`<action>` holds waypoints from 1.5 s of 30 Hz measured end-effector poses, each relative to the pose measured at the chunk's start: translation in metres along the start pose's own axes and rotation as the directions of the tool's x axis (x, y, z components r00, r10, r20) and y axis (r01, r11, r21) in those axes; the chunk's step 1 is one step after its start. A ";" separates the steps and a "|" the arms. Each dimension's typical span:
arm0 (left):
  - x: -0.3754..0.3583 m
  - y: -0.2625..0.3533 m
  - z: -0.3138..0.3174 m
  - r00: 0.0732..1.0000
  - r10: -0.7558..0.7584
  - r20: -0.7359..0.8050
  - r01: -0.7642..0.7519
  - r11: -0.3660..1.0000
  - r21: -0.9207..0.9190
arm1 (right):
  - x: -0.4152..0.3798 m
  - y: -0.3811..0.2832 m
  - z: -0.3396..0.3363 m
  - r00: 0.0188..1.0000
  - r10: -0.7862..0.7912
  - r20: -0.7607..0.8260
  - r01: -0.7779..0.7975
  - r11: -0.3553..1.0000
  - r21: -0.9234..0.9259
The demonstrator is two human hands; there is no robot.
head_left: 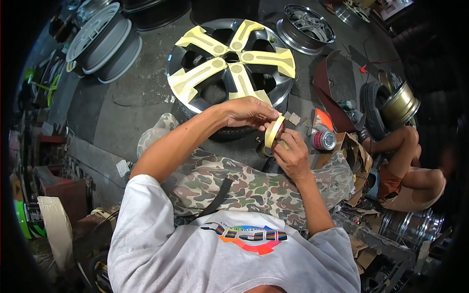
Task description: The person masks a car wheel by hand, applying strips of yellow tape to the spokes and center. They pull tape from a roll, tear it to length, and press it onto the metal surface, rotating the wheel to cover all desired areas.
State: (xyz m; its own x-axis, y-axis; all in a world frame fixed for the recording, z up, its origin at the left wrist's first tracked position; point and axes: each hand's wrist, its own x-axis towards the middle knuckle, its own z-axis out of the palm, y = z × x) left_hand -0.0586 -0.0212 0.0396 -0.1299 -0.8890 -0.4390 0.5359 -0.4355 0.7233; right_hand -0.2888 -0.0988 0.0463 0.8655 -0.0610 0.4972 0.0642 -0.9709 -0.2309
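A roll of yellow masking tape (271,136) is held on edge between my two hands, in front of the wheel. My left hand (249,113) comes from the left, its fingers closed at the top of the roll, pinching the tape there. On the right side, my right hand (293,155) grips the roll with bent fingers; part of its hold is hidden. Just beyond lies an alloy wheel (187,101) on a tyre, face up. Yellow masking tape (266,57) covers its spokes, with long grey shapes showing through on them.
To my right stand a metal can (323,140) and a cardboard box (354,146). More wheel rims lie around: a silver one (100,46) at left, a chrome one (305,29) behind and a gold one (400,105) at right. Another person's bent legs (405,161) are at far right.
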 end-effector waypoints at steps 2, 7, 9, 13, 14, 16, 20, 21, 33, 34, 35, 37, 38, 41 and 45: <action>0.001 0.002 -0.008 0.998 0.046 0.035 -0.048 0.997 0.066 | 0.000 0.000 0.000 1.000 -0.006 0.006 0.006 1.000 0.005; 0.008 0.007 -0.027 0.965 0.219 -0.145 -0.193 0.965 0.178 | -0.001 -0.004 0.008 0.992 0.125 -0.023 -0.121 0.986 0.111; 0.003 0.020 -0.034 0.912 0.316 -0.263 -0.252 0.935 0.250 | 0.002 -0.008 0.015 0.969 0.246 0.010 -0.240 0.937 0.254; -0.004 0.046 -0.069 0.761 0.517 -0.392 -0.357 0.838 0.412 | 0.025 -0.025 0.024 0.861 0.489 0.139 -0.476 0.682 0.555; -0.006 0.051 -0.077 0.715 0.560 -0.419 -0.353 0.806 0.475 | 0.032 -0.026 0.027 0.838 0.521 0.163 -0.503 0.619 0.603; -0.003 0.052 -0.096 0.676 0.569 -0.468 -0.330 0.802 0.498 | 0.045 -0.025 0.038 0.860 0.495 0.126 -0.446 0.608 0.657; 0.002 0.044 -0.123 0.541 0.663 -0.517 -0.165 0.687 0.708 | 0.067 -0.033 0.052 0.844 0.518 0.138 -0.383 0.402 0.832; 0.001 0.043 -0.122 0.521 0.663 -0.538 -0.102 0.674 0.732 | 0.070 -0.035 0.055 0.822 0.532 0.204 -0.430 0.345 0.834; 0.012 0.027 -0.128 0.349 0.818 -0.457 0.195 0.413 0.889 | 0.085 -0.034 0.061 0.671 0.671 0.316 -0.637 0.303 0.708; 0.015 0.024 -0.129 0.330 0.852 -0.406 0.205 0.355 0.912 | 0.084 -0.034 0.060 0.660 0.677 0.326 -0.649 0.294 0.702; 0.017 0.022 -0.130 0.311 0.882 -0.353 0.215 0.296 0.931 | 0.084 -0.034 0.060 0.648 0.683 0.336 -0.660 0.285 0.695; 0.020 0.018 -0.132 0.303 0.890 -0.341 0.211 0.286 0.935 | 0.083 -0.033 0.061 0.655 0.683 0.324 -0.653 0.296 0.698; 0.021 0.017 -0.133 0.296 0.898 -0.326 0.206 0.274 0.939 | 0.082 -0.033 0.061 0.662 0.682 0.311 -0.644 0.306 0.701; 0.016 0.019 -0.125 0.318 0.882 -0.348 0.239 0.281 0.929 | 0.080 -0.030 0.064 0.666 0.683 0.299 -0.643 0.324 0.694; 0.019 0.016 -0.129 0.296 0.906 -0.302 0.237 0.237 0.942 | 0.079 -0.029 0.065 0.651 0.690 0.317 -0.660 0.309 0.684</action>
State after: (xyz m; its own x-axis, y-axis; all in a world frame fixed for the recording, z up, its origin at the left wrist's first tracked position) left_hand 0.0549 -0.0269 -0.0256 0.6993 -0.6150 0.3644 -0.6900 -0.4473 0.5691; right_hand -0.1905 -0.0602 0.0380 0.7653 -0.6358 -0.1003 -0.2117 -0.1014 -0.9721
